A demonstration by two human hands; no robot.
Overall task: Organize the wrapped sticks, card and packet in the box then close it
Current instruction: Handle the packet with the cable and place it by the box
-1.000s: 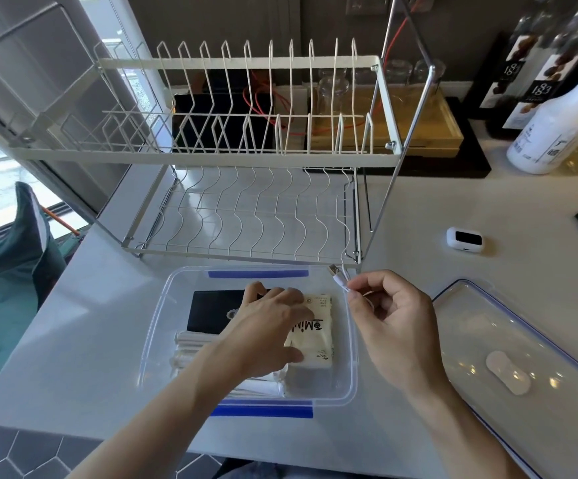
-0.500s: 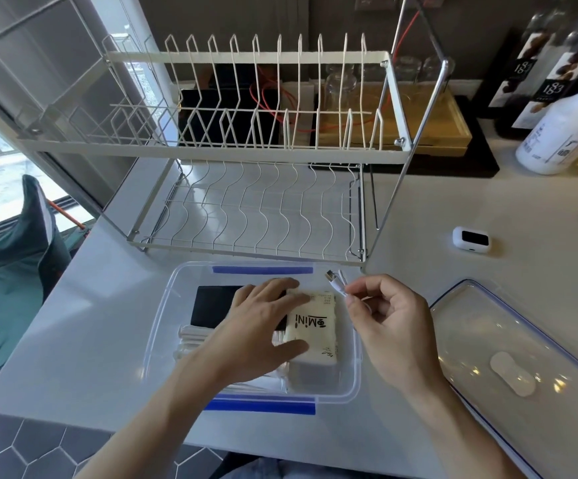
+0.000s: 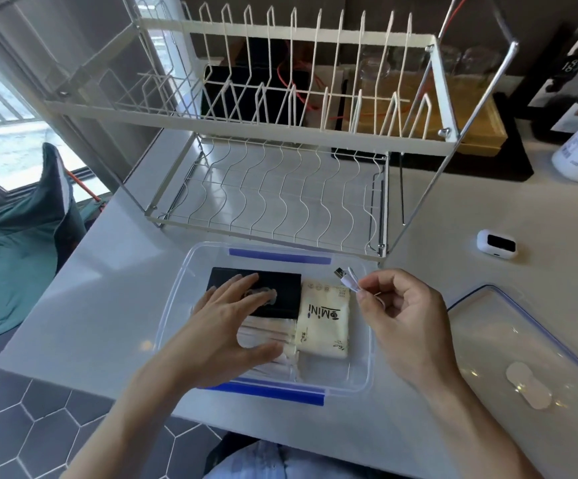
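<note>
Left hand (image 3: 232, 326) flat, fingers spread, gripping nothing; it lies over the wrapped sticks (image 3: 267, 335) with fingertips on the black card (image 3: 280, 288). Right hand (image 3: 405, 316) pinched closed on a white cable plug (image 3: 348, 279), held above the box's right rim. Clear box (image 3: 362, 378) on the counter (image 3: 83, 281) edge, blue tape on near and far rims. Inside: sticks at near left, card behind them, cream packet (image 3: 324, 323) flat along the right side, touching the card. Lid (image 3: 522, 340) lies off, right of the box. Farther right, a small white case (image 3: 496, 244). Beyond the box, a wire dish rack (image 3: 280, 133).
</note>
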